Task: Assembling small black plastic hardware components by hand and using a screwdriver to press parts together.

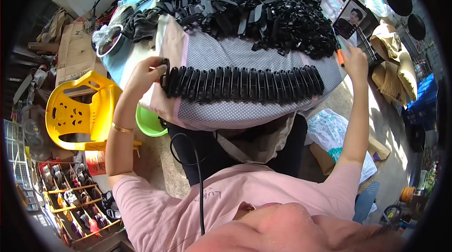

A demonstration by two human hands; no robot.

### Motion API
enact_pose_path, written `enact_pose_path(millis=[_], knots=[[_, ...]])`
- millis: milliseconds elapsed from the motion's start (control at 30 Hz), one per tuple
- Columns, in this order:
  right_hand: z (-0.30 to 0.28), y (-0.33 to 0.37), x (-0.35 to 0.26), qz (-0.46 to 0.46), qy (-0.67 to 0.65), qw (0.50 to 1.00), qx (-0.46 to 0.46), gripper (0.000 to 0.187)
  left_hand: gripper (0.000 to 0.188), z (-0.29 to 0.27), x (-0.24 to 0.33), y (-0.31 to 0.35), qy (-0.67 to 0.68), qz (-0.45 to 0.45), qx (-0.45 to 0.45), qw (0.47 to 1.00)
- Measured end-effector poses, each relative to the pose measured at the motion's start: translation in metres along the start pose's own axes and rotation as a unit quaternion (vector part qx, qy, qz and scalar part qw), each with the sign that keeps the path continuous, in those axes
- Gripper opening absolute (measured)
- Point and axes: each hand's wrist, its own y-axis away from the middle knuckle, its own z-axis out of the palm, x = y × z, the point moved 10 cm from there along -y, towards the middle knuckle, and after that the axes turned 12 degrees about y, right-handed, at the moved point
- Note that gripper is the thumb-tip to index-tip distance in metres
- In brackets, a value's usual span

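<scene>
A row of narrow black plastic pieces (242, 85), standing side by side, runs across the near part of the cloth-covered table (221, 115). At the row's left end, my left hand (149, 73) pinches the endmost black plastic piece (165, 77) between thumb and fingers. My right hand (355, 61) is at the table's right edge, its fingers closed round an orange-handled tool (340, 57). The tool's far end is thin and hard to make out beside the heap. Behind the row, a large heap of loose black plastic parts (230, 5) covers the far side of the table.
A phone (351, 19) stands lit at the table's right edge. On the left are a metal bowl (113, 47) with a plastic bag, a yellow chair (84, 115) and a green basin (149, 122). A black cable (200, 181) hangs over my chest. Sacks (393, 64) stand to the right.
</scene>
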Motion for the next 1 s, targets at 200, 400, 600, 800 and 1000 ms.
enact_pose_path(millis=[200, 400, 600, 800, 1000], knots=[[0.053, -0.002, 0.013, 0.046, -0.116, 0.98, -0.156, 0.036, 0.028, -0.004, -0.017, -0.008, -0.137, -0.074, -0.043, 0.987], [0.111, 0.013, 0.062, 0.178, -0.417, 0.838, -0.303, 0.034, 0.027, -0.019, -0.045, -0.019, -0.038, -0.098, -0.072, 0.992], [0.071, 0.04, 0.05, 0.214, -0.675, 0.662, -0.245, 0.042, 0.025, -0.013, -0.027, -0.008, -0.139, -0.062, -0.031, 0.988], [0.033, 0.044, 0.023, 0.136, -0.76, 0.601, -0.207, 0.045, 0.022, -0.016, 0.018, 0.024, -0.243, 0.113, 0.151, 0.951], [0.004, 0.045, -0.01, 0.145, -0.781, 0.572, -0.203, 0.043, 0.022, 0.002, 0.022, 0.052, -0.261, 0.121, 0.183, 0.94]])
